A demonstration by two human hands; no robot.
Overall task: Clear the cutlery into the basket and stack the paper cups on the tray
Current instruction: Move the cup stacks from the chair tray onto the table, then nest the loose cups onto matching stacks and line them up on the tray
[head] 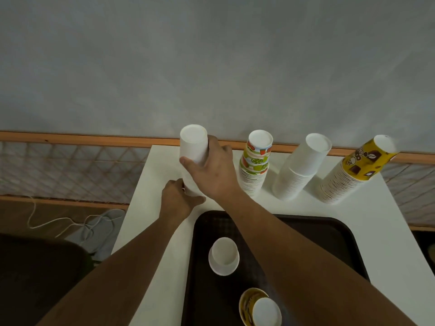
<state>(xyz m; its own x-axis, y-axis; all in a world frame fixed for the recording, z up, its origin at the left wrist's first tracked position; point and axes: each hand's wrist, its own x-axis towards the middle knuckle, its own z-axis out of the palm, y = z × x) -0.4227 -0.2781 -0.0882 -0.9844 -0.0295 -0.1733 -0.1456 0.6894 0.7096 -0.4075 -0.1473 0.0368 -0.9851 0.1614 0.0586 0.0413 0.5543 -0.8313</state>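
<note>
A tall stack of upside-down white paper cups (pixel 193 147) stands at the back left of the white table (pixel 381 220). My right hand (pixel 215 170) grips the stack near its top, thumb on the left side. My left hand (pixel 175 200) holds the stack's base, fingers curled round it. On the dark tray (pixel 329 234) stands an upright white cup (pixel 223 256), and at the tray's near edge a white cup sits inside a yellow patterned cup (pixel 260 308). No cutlery or basket is in view.
Three more upside-down stacks stand along the table's back: a fruit-patterned stack (pixel 255 165), a plain white stack (pixel 299 170) and a yellow coffee-print stack (pixel 353 172). A wall rises behind. A white cable (pixel 58 222) lies on the floor at the left.
</note>
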